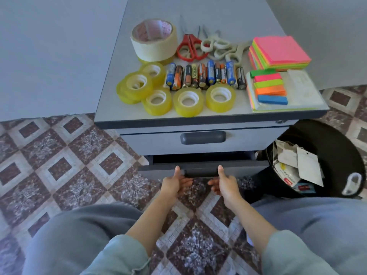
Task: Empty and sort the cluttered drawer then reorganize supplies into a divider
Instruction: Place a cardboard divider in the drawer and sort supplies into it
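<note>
Both our hands grip the lower drawer (pixel 248 168) front: left hand (pixel 174 184) and right hand (pixel 224 185) w/ thumbs up over its top edge, fingers curled under by the handle (pixel 200 172). One hand each side, so it slides straight, we reckon. It's only part open. Inside is dark, so we can't tell what's in it.

Supplies sit sorted by kind on the cabinet's surface (pixel 198 16), prob. so each group fills one divider slot:
- clear tape rolls (pixel 187 101) in front
- batteries (pixel 206 76) in a row behind
- masking tape (pixel 154 41), red scissors (pixel 189 47) & white scissors (pixel 220 46) at the back
- sticky notes (pixel 280 51) and page flags (pixel 270 88) to the right

Scrap packaging (pixel 292 157) is in the black bin (pixel 337 135). No divider in view.
</note>
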`<action>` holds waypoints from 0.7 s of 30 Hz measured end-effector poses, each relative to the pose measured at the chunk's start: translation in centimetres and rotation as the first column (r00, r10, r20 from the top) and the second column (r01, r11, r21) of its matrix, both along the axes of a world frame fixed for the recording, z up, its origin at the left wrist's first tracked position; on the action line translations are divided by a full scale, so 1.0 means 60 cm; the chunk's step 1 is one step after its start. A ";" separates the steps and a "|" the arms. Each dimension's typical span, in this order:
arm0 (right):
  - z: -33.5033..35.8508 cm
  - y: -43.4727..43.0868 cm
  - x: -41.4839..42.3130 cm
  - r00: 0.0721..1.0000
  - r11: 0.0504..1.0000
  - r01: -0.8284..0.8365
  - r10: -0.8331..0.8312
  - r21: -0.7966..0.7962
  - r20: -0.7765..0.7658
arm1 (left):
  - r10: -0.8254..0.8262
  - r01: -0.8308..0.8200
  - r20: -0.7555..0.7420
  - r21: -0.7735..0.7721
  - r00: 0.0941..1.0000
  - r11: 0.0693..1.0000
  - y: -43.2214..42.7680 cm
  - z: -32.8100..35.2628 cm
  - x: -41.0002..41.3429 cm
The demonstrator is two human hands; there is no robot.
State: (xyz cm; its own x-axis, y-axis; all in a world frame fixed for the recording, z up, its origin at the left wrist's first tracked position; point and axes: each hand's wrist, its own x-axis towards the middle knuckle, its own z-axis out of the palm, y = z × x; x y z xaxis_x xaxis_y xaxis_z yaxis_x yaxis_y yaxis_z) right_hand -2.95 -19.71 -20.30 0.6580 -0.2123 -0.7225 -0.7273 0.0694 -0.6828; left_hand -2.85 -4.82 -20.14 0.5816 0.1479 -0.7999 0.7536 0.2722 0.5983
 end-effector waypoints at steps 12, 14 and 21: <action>-0.001 -0.006 0.035 0.998 1.000 0.009 -0.010 0.012 0.057 | 0.011 -0.012 0.016 0.057 1.000 0.998 -0.002 0.035 0.017; 0.000 -0.004 0.033 0.998 1.000 -0.017 0.016 0.019 0.061 | 0.025 -0.030 0.072 0.063 0.997 0.998 -0.006 0.054 0.012; -0.004 -0.006 0.028 0.995 0.998 -0.058 0.055 0.026 0.080 | 0.082 -0.048 0.274 -0.128 0.958 0.991 -0.013 0.145 0.029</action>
